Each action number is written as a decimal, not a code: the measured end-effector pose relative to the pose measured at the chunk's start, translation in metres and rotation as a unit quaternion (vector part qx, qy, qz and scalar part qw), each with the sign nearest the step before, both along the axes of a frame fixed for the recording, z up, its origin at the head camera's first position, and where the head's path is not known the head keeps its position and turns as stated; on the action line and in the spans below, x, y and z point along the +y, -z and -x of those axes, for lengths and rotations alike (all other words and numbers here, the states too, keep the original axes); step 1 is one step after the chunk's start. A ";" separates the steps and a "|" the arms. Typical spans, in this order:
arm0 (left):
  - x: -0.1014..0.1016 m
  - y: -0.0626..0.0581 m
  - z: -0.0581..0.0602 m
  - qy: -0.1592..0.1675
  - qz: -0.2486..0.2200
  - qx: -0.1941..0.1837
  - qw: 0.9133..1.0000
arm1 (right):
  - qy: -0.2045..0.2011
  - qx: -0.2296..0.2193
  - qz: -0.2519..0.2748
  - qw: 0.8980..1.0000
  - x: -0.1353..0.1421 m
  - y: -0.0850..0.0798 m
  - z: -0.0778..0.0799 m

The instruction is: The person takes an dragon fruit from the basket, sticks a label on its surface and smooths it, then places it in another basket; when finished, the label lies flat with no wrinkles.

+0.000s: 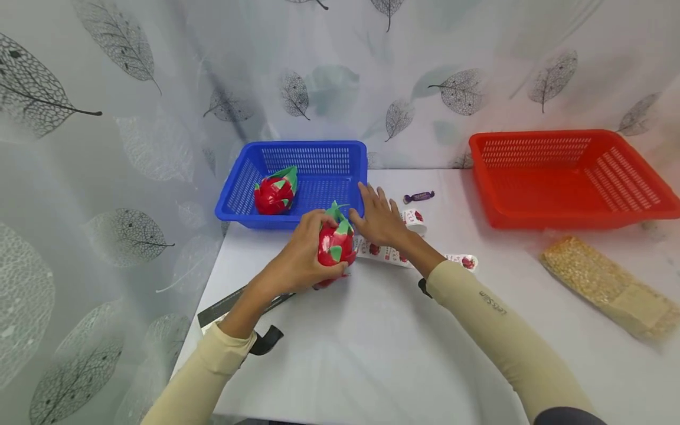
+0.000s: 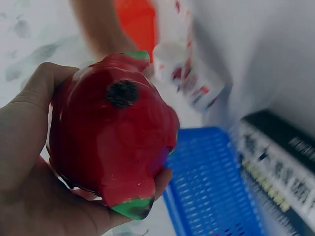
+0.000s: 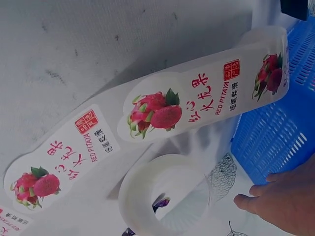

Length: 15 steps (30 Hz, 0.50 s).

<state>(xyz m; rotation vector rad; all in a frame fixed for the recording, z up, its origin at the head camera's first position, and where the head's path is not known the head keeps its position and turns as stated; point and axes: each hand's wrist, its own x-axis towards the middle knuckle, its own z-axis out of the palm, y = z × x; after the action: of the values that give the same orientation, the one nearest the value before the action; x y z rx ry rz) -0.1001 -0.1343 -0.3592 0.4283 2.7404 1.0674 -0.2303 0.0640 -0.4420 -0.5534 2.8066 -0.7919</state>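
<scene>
Head view showed a left hand [image 1: 303, 257] grasping a red dragon fruit [image 1: 333, 243] with green scales, its thumb and fingers curved around the skin; the fruit was just in front of a blue basket [image 1: 297, 219], its leafy end towards that basket; whether its underside touched the white table [image 1: 372, 360], I could not tell. From the left wrist, a dark round patch on the fruit faced the camera, the palm and thumb wrapped beside it.

The right hand [image 1: 379, 219] had its fingers released, spread and nearly straight, grasping nothing; it lay by the blue basket's near right corner, though contact with the rim was unclear. Beneath and beside it ran a label strip [image 1: 385, 254] printed "RED PITAYA" with pictures of the fruit; a curled loop of labels [image 1: 414, 219] stood close by, and a purple-wrapped sweet [image 1: 418, 197] lay just behind that.

A second dragon fruit [image 1: 275, 193] sat inside the blue basket, towards its left; a red basket [image 1: 494, 206] stood well apart on the right, a bag of yellowish grains [image 1: 605, 283] lay in front of it; a dark-edged box [image 1: 220, 308] lay partly behind the left forearm.
</scene>
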 end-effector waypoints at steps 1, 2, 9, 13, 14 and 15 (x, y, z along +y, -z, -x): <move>0.001 0.003 -0.003 0.002 0.000 -0.004 1.000 | -0.001 -0.002 -0.004 1.000 0.001 0.000 0.000; 0.002 0.006 -0.007 0.003 -0.001 -0.008 1.000 | -0.002 -0.003 -0.005 1.000 0.001 0.000 0.000; 0.011 0.011 -0.032 0.023 -0.021 -0.005 1.000 | -0.015 -0.011 -0.026 0.999 0.006 -0.004 0.002; 0.011 0.009 -0.048 0.037 -0.020 0.003 0.999 | -0.018 -0.011 -0.036 0.999 0.006 -0.007 0.005; 0.010 0.009 -0.053 0.041 -0.019 0.003 0.999 | -0.018 -0.011 -0.036 0.999 0.006 -0.007 0.006; 0.009 0.011 -0.056 0.045 -0.019 0.002 0.999 | -0.017 -0.011 -0.035 0.999 0.006 -0.007 0.006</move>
<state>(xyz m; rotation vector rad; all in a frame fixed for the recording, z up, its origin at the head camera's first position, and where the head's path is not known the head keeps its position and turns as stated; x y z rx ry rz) -0.0441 -0.1249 -0.3703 0.5539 2.6791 1.0996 -0.2365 0.0703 -0.4349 -0.5753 2.7848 -0.6862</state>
